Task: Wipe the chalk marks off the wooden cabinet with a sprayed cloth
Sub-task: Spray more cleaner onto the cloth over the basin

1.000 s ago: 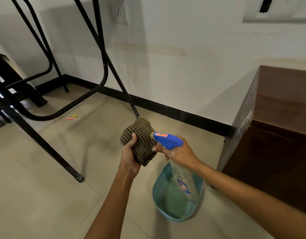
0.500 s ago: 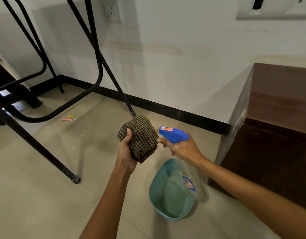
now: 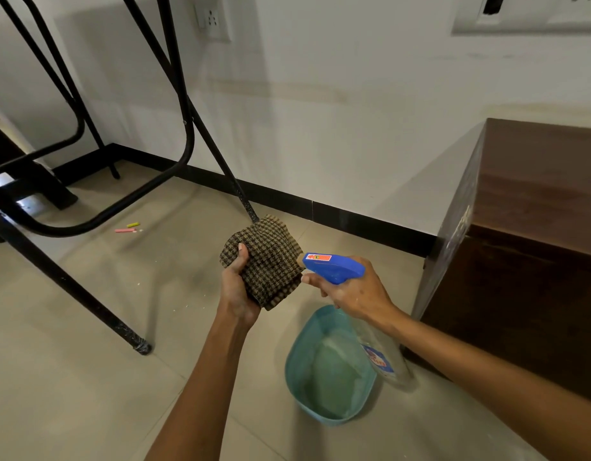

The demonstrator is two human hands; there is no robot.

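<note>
Left hand gripping cloth, right hand squeezing spray bottle just beside it

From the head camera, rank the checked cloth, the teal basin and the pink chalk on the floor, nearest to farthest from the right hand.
1. Checked cloth: just left of the right hand, at the sprayer nozzle, held in the left hand.
2. Teal basin: on the floor below the hand.
3. Pink chalk: far left, under the black frame.
</note>
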